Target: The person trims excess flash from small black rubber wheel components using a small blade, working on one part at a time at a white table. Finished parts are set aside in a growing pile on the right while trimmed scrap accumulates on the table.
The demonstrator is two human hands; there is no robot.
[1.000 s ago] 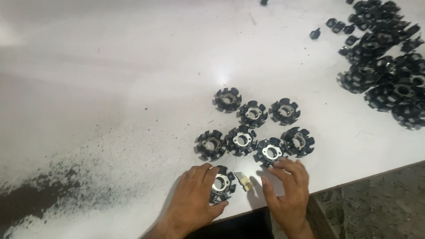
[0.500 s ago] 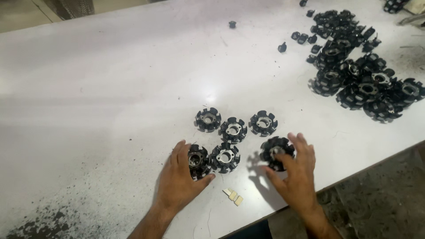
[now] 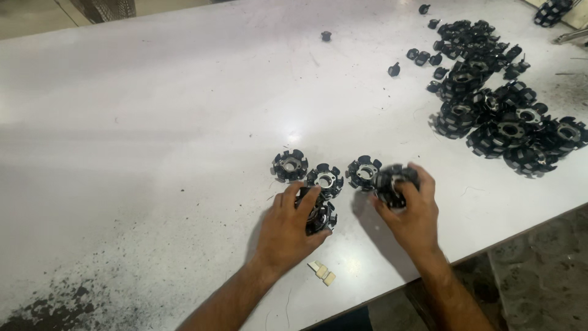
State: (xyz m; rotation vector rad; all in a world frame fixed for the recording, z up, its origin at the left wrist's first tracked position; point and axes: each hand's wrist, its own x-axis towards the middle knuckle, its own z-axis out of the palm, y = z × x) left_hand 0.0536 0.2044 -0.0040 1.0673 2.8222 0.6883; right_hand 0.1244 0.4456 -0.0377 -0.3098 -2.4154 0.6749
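White table (image 3: 153, 122) | both hands (image 3: 288, 230) gripping black notched rings (image 3: 395, 184)

1. A large heap of black, notched, round metal parts (image 3: 502, 116) lies at two o'clock on the white table (image 3: 153, 122).
2. Small pale tan rectangular chips (image 3: 322, 272) lie at six o'clock.
3. Dark gritty dust (image 3: 55, 300) lies at eight o'clock.
4. One small black knob (image 3: 326, 36) sits alone at twelve o'clock.

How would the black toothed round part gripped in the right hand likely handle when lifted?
Probably rigid: the black toothed round part keeps its shape inside the right hand. Its metal-looking centre suggests some weight for its size. The notched rim should aid grip, and its flat shape seems unlikely to roll.
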